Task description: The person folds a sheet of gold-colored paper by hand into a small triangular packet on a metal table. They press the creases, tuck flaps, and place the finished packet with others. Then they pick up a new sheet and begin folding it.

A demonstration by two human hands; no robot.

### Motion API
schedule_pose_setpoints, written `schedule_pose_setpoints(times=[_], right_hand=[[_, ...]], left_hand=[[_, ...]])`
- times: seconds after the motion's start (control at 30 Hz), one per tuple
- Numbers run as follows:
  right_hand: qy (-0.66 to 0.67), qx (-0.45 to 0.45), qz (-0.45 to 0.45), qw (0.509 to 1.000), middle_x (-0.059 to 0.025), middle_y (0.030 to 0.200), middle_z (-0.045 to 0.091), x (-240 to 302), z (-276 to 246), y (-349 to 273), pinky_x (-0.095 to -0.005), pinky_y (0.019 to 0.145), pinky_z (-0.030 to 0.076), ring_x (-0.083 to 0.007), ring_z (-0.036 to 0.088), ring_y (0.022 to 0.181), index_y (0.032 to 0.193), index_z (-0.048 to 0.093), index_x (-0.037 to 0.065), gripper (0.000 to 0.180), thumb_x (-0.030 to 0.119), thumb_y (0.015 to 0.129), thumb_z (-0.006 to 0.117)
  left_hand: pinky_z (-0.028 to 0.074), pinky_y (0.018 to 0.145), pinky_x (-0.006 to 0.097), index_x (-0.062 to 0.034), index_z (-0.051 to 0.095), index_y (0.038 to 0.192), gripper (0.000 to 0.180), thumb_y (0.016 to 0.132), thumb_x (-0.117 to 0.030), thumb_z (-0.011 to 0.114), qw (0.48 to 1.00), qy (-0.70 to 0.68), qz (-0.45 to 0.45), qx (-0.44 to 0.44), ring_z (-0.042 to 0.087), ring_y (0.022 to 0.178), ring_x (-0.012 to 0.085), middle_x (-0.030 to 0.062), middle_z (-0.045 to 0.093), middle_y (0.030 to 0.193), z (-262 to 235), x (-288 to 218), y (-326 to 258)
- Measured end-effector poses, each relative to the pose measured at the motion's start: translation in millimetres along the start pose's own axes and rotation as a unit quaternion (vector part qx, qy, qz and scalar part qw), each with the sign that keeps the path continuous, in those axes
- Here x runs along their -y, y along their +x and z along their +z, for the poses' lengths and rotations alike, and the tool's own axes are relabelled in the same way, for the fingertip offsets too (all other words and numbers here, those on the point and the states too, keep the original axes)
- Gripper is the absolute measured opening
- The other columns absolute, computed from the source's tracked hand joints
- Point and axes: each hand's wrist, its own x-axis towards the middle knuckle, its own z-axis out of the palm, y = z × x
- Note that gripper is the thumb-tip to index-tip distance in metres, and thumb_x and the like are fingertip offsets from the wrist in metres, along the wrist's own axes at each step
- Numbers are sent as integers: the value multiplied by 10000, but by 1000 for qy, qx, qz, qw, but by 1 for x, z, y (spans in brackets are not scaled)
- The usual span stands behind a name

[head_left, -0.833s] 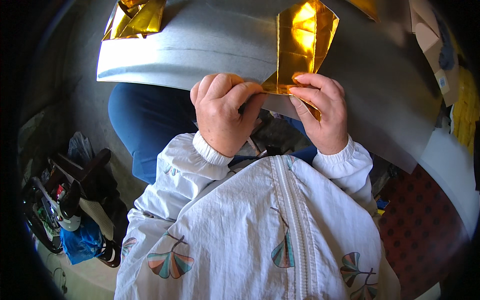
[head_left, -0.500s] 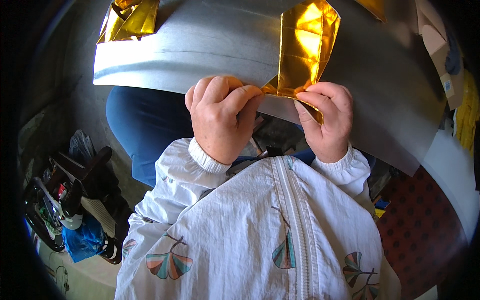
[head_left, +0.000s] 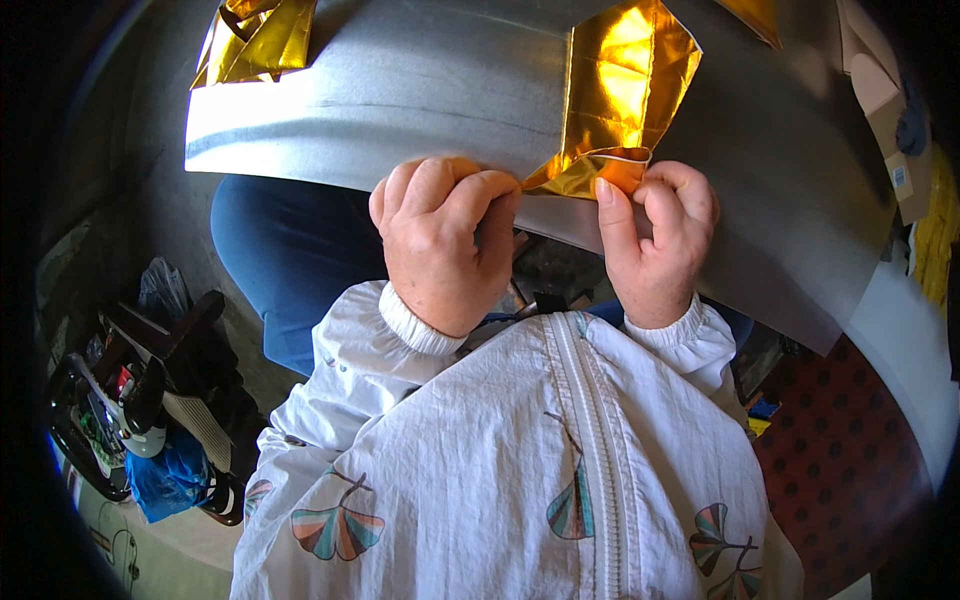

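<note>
Flap (head_left: 588, 178) has been turned up; gold foil sheet (head_left: 606, 112) pinched in left grip (head_left: 440, 245), long axis pointing away; right grip (head_left: 655, 235) at flap, closure unclear

Likely a workroom: grey worktop (head_left: 440, 100), cardboard (head_left: 876, 95).
</note>
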Motion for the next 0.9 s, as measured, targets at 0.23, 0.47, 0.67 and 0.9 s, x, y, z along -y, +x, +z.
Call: schedule_pose_setpoints(times=[0.23, 0.47, 0.67, 0.9], right_hand=[[3, 8, 8, 1000, -77, 930, 562, 0, 1, 2, -413, 776, 391, -260, 533, 835, 815, 615, 64, 185, 215, 813, 723], [-11, -2, 1, 1000, -74, 916, 567, 1, 1, 2, -417, 771, 398, -272, 538, 831, 815, 619, 69, 173, 208, 804, 722], [-21, -8, 15, 1000, -74, 917, 576, 2, 2, 3, -428, 777, 408, -283, 541, 839, 775, 607, 80, 187, 223, 793, 725], [-23, -21, 28, 999, -77, 917, 579, 4, 5, 3, -432, 785, 405, -285, 543, 843, 760, 611, 79, 194, 238, 796, 715]], left_hand=[[398, 821, 378, -106, 688, 897, 207, 698, -96, 744, 997, 0, 74, -17, 579, 885, 232, 27, 628, 924, -4, 12, -9], [388, 979, 320, -136, 654, 1192, 369, 831, -173, 588, 960, 90, 261, 46, 502, 1274, 185, 35, 553, 1357, 1, -7, -24], [186, 1172, 403, -84, 464, 1399, 646, 857, -421, 570, 971, 32, 151, 181, 341, 1402, 236, 80, 407, 1483, 20, -18, -26], [159, 1175, 421, -89, 446, 1414, 708, 840, -489, 556, 969, 100, 153, 166, 318, 1414, 212, 66, 388, 1498, 24, -18, -31]])
